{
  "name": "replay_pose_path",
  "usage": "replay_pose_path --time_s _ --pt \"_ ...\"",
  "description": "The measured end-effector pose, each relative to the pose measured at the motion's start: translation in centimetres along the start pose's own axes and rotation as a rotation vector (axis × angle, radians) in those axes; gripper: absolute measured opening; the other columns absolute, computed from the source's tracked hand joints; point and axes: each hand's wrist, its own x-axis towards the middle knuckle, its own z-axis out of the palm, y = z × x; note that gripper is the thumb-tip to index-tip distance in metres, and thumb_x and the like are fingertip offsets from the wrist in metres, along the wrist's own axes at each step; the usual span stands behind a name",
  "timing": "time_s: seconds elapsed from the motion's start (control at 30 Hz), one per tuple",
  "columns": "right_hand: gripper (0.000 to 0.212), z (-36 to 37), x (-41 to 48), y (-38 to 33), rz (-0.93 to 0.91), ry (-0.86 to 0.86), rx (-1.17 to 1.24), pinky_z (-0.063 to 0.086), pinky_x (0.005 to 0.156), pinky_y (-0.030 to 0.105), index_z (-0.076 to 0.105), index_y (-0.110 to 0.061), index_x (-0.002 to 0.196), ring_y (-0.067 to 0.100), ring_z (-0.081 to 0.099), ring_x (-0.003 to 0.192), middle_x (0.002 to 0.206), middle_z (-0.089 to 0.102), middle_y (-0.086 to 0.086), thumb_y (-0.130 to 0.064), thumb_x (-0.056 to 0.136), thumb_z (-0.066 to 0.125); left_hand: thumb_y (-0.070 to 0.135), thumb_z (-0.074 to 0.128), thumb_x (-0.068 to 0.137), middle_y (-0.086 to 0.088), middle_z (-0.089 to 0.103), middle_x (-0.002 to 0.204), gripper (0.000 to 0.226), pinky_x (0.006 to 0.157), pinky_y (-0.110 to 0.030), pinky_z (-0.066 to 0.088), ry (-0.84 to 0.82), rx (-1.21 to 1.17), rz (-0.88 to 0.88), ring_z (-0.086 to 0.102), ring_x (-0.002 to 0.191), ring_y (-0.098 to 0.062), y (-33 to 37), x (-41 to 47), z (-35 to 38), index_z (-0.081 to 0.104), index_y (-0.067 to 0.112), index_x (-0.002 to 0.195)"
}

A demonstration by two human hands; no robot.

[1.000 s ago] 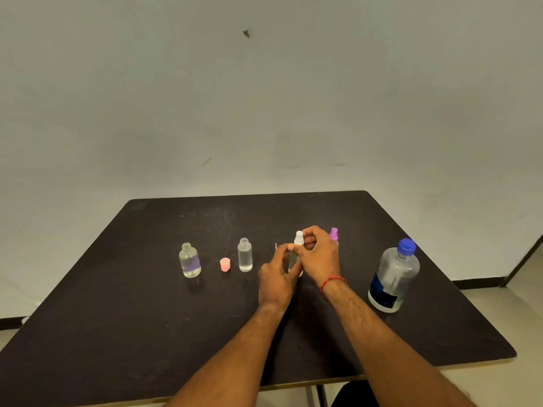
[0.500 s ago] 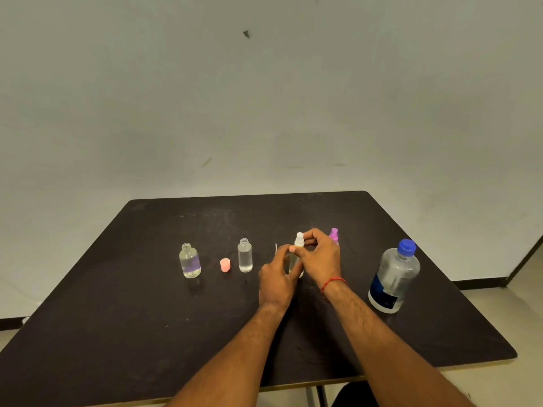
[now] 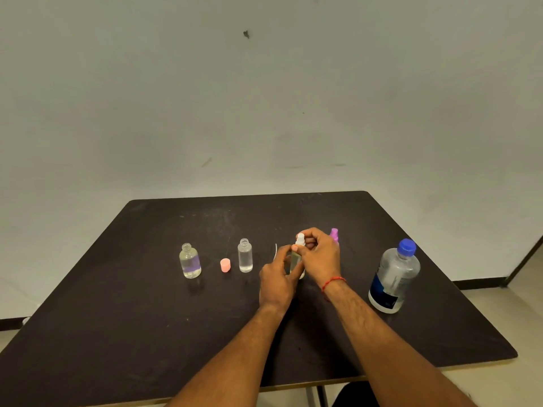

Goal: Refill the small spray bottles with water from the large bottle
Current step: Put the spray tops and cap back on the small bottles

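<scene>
Three small bottles counted, plus one large: held small spray bottle at the middle of the dark table, upright, white spray head on top. Left of it, an open clear bottle, without cap; further left, beyond a pink cap, a second open bottle with a purple patch on its side. Both standing upright, some clear liquid inside. Right of the held bottle, well apart, the large water bottle, blue cap closed, dark label low on it. Just behind the right hand, one purple spray top, mostly hidden. One thin white curved thing just left of the held bottle, too small to tell what.

Left hand wrapped around the body of the held bottle, fingers closed on it, thumb up along the side. Right hand above, fingers curled and pinching the white spray head; red thread on this wrist. Both forearms reaching in from the near edge.

Near the held bottle, bare table in front, toward the near edge, and behind, toward the far edge. Large bottle near the right edge.
</scene>
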Motion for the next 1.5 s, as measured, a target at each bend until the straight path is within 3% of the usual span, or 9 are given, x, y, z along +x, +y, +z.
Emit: replay_pose_path --time_s 0.17,0.27,0.43,0.6,0.73,0.87,1.07,1.23,1.5 --pt "0.031 -0.7 0.2 0.1 -0.005 -0.115 -0.006 0.055 0.089 0.027 0.072 -0.018 0.109 0.008 0.066 0.097 0.100 0.071 -0.006 0.000 0.083 0.072 0.040 0.072 0.093 0.006 0.073 0.097 0.038 0.077 -0.031 0.062 0.015 -0.024 -0.001 0.071 0.085 -0.009 -0.3 0.1 0.0 0.060 0.034 0.129" --pt "0.029 -1.0 0.3 0.0 -0.032 -0.156 -0.008 0.055 0.088 0.026 0.073 -0.021 0.102 0.006 0.067 0.095 0.096 0.072 -0.008 0.001 0.083 0.071 0.040 0.071 0.094 0.011 0.073 0.098 0.049 0.076 -0.024 0.060 0.013 -0.025 -0.011 0.069 0.082 -0.006 -0.2 0.1 0.0 0.057 0.035 0.141" --pt "0.032 -0.8 0.3 0.3 -0.035 -0.133 -0.024 0.056 0.088 0.024 0.073 -0.020 0.103 0.003 0.067 0.092 0.092 0.071 -0.010 0.000 0.079 0.076 0.039 0.070 0.094 0.015 0.068 0.072 0.032 0.061 -0.026 0.057 -0.022 -0.037 0.012 0.067 0.063 -0.007 -0.1 0.1 0.1 0.067 0.036 0.126" --pt "0.029 0.0 -0.1 0.7 -0.027 -0.026 -0.048 0.057 0.080 0.022 0.070 -0.024 0.094 0.006 0.067 0.085 0.087 0.069 -0.007 -0.003 0.076 0.080 0.037 0.071 0.093 -0.007 0.068 0.070 0.033 0.062 -0.046 0.057 -0.021 -0.014 0.003 0.066 0.062 -0.025 -0.1 0.0 0.1 0.070 0.028 0.125" --pt "0.035 1.2 -0.6 0.5 -0.012 0.083 -0.050 0.057 0.072 0.019 0.061 -0.035 0.080 0.004 0.065 0.079 0.082 0.066 -0.011 -0.005 0.076 0.080 0.026 0.070 0.095 -0.006 0.070 0.072 0.024 0.063 -0.048 0.057 -0.021 -0.052 -0.024 0.067 0.063 -0.021 -0.1 -0.2 0.1 0.072 0.028 0.120" --pt "0.028 1.6 -1.0 0.4 -0.006 0.117 -0.047 0.057 0.074 0.020 0.065 -0.029 0.087 0.005 0.065 0.083 0.087 0.066 -0.009 -0.007 0.078 0.078 0.024 0.068 0.097 0.000 0.072 0.074 0.021 0.064 -0.044 0.060 -0.015 -0.085 -0.043 0.071 0.068 -0.021 0.1 -0.4 -0.1 0.072 0.032 0.116" --pt "0.032 -1.2 0.5 0.3 0.001 -0.227 0.030 0.056 0.090 0.028 0.073 -0.019 0.104 0.007 0.068 0.097 0.098 0.073 -0.008 0.004 0.083 0.070 0.036 0.071 0.094 0.018 0.063 0.062 0.024 0.055 -0.014 0.046 0.019 0.030 0.027 0.063 0.060 -0.004 0.3 0.0 -0.1 0.075 0.022 0.113" --pt "0.030 -0.8 0.1 0.4 -0.037 -0.137 -0.006 0.058 0.083 0.025 0.071 -0.026 0.089 0.005 0.069 0.085 0.085 0.072 -0.009 0.002 0.079 0.075 0.041 0.069 0.093 0.000 0.065 0.063 0.033 0.057 -0.037 0.057 -0.025 0.041 0.002 0.064 0.055 -0.019 0.2 0.0 0.0 0.073 0.022 0.120" --pt "0.029 0.6 -0.4 1.2 -0.016 -0.018 -0.040 0.058 0.079 0.024 0.070 -0.026 0.093 0.006 0.066 0.086 0.088 0.069 -0.008 -0.001 0.080 0.074 0.029 0.070 0.095 -0.008 0.070 0.069 0.021 0.059 -0.050 0.057 -0.049 -0.015 -0.027 0.068 0.061 -0.028 0.4 -0.2 -0.2 0.075 0.019 0.113"
